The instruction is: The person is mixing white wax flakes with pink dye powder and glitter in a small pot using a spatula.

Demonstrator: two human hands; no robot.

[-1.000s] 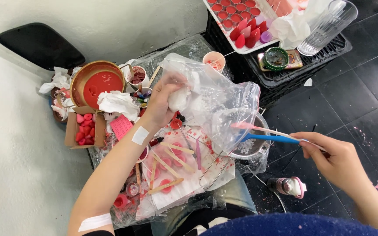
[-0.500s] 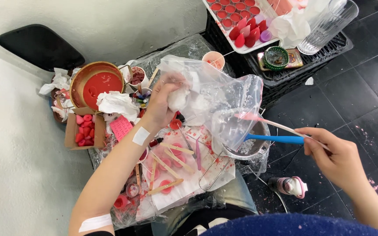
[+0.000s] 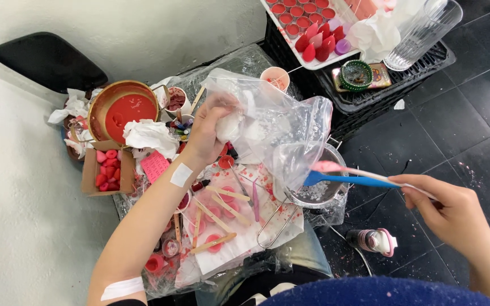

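Left hand (image 3: 208, 133) clamps plastic bag (image 3: 279, 122); right hand (image 3: 446, 209) grips spatulas (image 3: 347, 177) (two, seemingly).

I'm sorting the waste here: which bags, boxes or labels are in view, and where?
Clear plastic bag: gripped by the left hand, mouth over the metal pot.
Cardboard box: far left, open, brown, with red and pink pieces.
Pink label: beside the box, rectangular.

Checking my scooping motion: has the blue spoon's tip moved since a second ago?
Yes. The blue spoon tip, earlier inside the plastic bag, has pulled out and now sits over the metal pot, held by the right hand.
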